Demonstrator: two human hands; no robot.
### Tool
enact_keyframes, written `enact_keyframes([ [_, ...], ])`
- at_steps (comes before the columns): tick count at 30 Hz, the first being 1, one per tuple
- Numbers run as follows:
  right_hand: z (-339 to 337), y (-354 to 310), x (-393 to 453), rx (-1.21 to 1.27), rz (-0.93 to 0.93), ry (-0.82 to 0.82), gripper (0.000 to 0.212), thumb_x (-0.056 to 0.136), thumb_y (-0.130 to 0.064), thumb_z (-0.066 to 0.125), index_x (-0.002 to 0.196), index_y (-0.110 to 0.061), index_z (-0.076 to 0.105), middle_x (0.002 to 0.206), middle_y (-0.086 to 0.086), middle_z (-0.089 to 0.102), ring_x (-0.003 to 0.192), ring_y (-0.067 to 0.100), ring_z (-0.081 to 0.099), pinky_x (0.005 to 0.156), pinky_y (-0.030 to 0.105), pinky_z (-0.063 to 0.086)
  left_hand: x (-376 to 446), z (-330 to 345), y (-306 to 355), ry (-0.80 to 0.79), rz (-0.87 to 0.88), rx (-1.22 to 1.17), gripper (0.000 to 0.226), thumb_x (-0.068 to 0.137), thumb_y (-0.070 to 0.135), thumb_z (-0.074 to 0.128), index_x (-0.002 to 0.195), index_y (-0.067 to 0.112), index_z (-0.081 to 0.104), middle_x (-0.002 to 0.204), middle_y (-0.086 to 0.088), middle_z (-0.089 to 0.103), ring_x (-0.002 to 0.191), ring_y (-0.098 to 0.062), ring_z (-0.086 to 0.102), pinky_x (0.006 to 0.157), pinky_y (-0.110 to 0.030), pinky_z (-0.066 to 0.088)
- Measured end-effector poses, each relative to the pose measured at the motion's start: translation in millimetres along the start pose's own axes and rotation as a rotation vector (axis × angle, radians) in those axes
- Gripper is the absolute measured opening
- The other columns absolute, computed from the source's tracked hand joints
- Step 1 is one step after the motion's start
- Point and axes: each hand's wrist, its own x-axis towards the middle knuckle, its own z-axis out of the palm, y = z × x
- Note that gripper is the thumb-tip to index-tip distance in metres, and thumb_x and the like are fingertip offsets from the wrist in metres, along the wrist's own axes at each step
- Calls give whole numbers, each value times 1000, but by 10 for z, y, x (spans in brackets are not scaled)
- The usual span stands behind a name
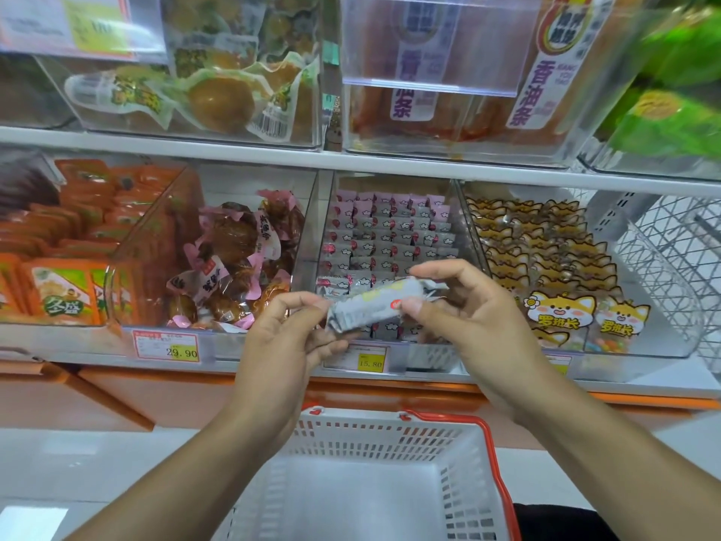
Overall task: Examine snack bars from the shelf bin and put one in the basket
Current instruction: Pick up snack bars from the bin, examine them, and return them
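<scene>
Both hands hold one snack bar (368, 306) up in front of the shelf bin (386, 247). The left hand (288, 337) pinches its left end and the right hand (464, 310) pinches its right end. The basket (374, 482) sits right below, near the front edge of the shelf (97, 365), and looks empty. The wrapper looks shiny and thin, so it could slip. If one hand lets go too soon, the bar may tip and miss the basket rim.
</scene>
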Motion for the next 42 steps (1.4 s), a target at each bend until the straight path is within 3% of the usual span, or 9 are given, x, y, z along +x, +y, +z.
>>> enact_keyframes([
  [3,-10,17,19,-1,68,78,34,76,-38,77,107,-22,73,96,7,77,78,17,72,62,21,55,-4,12,-3,-58,43,23,29,81,30,71,104,13,69,96,-13,77,86,-22,76,74,-24,59],
  [9,-58,10,85,182,241,63,27,89,-36,66,101,-16,81,92,11,77,77,14,69,65,19,56,19,-1,-35,18,34,40,40,62,46,79,88,17,77,70,-6,68,81,-22,75,71,-21,59],
  [14,-64,24,104,307,325,105,22,93,-24,67,104,-8,77,89,7,77,74,13,70,63,20,58,32,1,-33,45,-20,-5,20,76,37,72,74,17,74,71,-5,71,70,-12,72,67,-19,58],
  [21,-62,34,118,437,393,155,17,97,-15,63,108,-3,68,107,14,76,90,21,73,77,28,62,14,42,-30,6,-75,18,26,96,29,59,102,6,69,97,-7,79,90,-20,76,69,-20,58],
  [24,-67,7,101,335,310,85,16,95,-16,66,110,-11,64,110,9,76,90,22,73,73,29,61,17,25,-19,13,-80,25,24,98,28,59,102,7,69,100,-8,79,91,-23,76,68,-21,58],
  [29,-153,-14,43,-38,27,-203,62,75,-21,82,131,-29,57,132,-13,65,109,9,68,83,29,58,24,2,-33,50,-100,51,22,99,25,59,107,7,69,95,-11,78,70,-15,73,61,-22,58],
  [33,-129,-61,25,-100,-57,-328,44,78,2,78,116,-18,67,123,-1,70,99,22,69,80,30,60,18,-1,-34,53,-99,104,26,104,19,48,102,12,74,82,-5,78,56,-8,64,58,-19,57],
  [38,-155,-110,78,-89,-155,-118,29,77,-18,78,104,-19,67,98,4,76,76,19,69,63,27,59,16,24,-12,12,-58,151,33,101,19,55,75,18,76,73,-10,74,67,-17,72,60,-21,58],
  [42,-340,-114,185,-467,-335,271,21,83,-32,81,95,-34,63,90,-11,72,76,13,67,62,30,57,-7,48,-72,-114,59,392,7,95,24,65,90,24,71,93,-2,77,89,-20,74,77,-27,60],
])
